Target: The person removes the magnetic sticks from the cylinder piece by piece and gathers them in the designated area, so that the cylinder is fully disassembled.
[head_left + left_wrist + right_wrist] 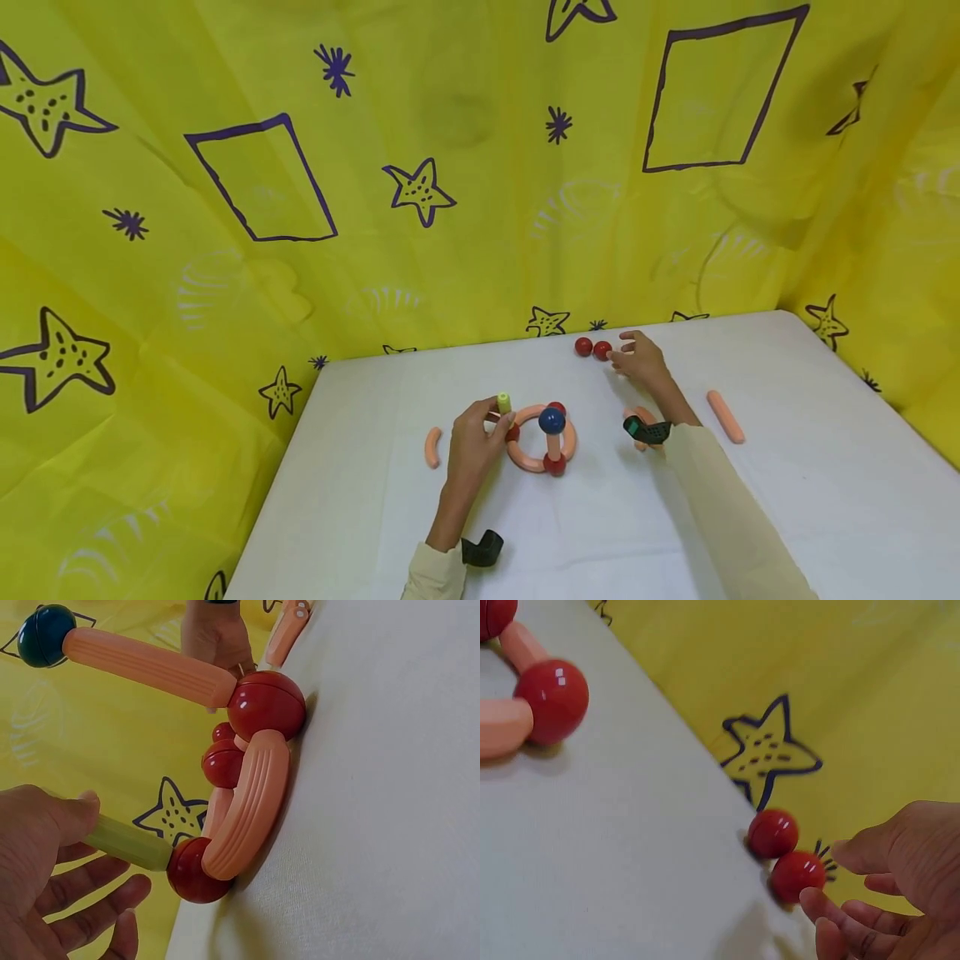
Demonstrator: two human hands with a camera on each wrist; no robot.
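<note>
My left hand (472, 446) pinches an upright yellow-green stick (127, 841) between thumb and finger; its lower end meets a red ball (196, 871) of the ring. Curved orange pieces (253, 810) and red balls form this ring on the table. From another of its red balls (554, 463) rises an orange stick (553, 446) topped by a blue ball (552, 419). At the table's back, my right hand (640, 360) has its fingers parted beside two loose red balls (773, 833); a fingertip is at the nearer ball (798, 877), and contact is unclear.
One curved orange piece (432, 447) lies left of my left hand. Orange pieces (642, 414) lie partly hidden below my right wrist, and a straight orange stick (725, 416) lies farther right. A yellow patterned curtain (480, 250) stands behind the white table (360, 500).
</note>
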